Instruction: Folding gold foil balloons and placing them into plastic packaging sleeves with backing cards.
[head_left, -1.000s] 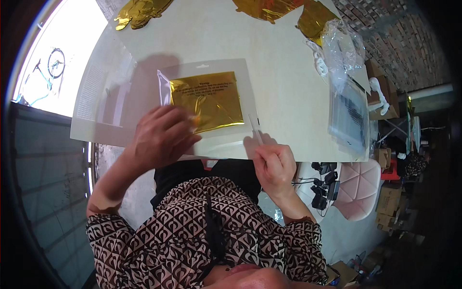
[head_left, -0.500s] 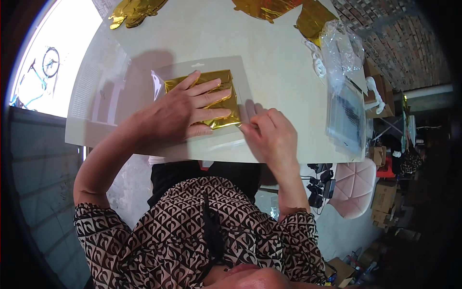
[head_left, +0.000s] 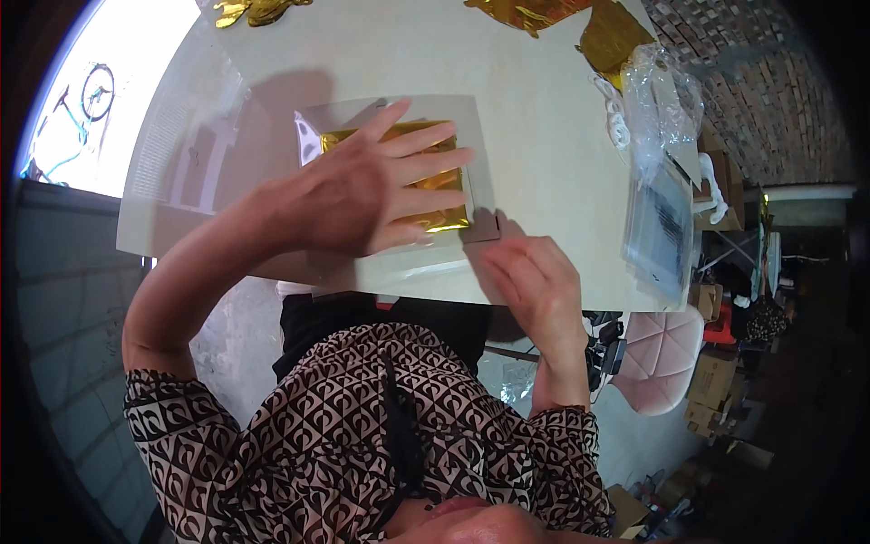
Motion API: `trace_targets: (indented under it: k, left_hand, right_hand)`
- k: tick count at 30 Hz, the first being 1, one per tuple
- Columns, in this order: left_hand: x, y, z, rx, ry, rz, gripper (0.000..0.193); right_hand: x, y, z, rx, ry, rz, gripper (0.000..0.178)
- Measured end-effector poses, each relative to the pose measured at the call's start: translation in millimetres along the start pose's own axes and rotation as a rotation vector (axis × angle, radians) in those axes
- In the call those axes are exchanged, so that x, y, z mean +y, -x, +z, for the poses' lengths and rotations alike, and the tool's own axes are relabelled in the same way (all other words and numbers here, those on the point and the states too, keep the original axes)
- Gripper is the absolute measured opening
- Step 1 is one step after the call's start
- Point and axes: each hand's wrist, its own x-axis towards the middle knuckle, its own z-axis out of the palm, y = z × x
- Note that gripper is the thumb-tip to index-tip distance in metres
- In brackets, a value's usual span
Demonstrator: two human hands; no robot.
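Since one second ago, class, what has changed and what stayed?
The left hand has uncurled, shifted right and spread flat over the gold foil packet. The right hand, which held a pale strip, reached the packet's near right corner, then drew back slightly; whether it has the strip now is unclear. The stack of clear bags and crumpled clear plastic stayed put.

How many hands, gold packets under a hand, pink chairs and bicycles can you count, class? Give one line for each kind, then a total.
Left hand and right hand: 2
Gold packet: 1
Pink chair: 1
Bicycle: 1
Total: 5
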Motion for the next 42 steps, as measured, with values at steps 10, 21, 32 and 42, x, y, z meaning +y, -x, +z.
trace_targets:
  k: [10, 21, 32, 42]
  left_hand:
    - [-10.1, -14.1, 37.8, 0.006, 0.066, 0.052, 0.049]
    - [-10.6, -14.2, 41.0, 0.007, 0.062, 0.053, 0.049]
    - [-8.5, -15.9, 38.5, -0.034, 0.091, 0.088, 0.051]
    - [-8.8, -14.1, 40.4, 0.017, 0.062, 0.068, 0.051]
  right_hand:
    - [-3.5, -9.5, -6.9, -0.253, -0.108, 0.113, 0.019]
    - [8.9, -13.8, -4.6, -0.325, 0.056, -0.141, 0.014]
    - [7.5, -9.0, -5.3, -0.397, -0.085, -0.222, 0.015]
    - [1.4, -10.1, -9.5, -0.195, -0.033, -0.168, 0.022]
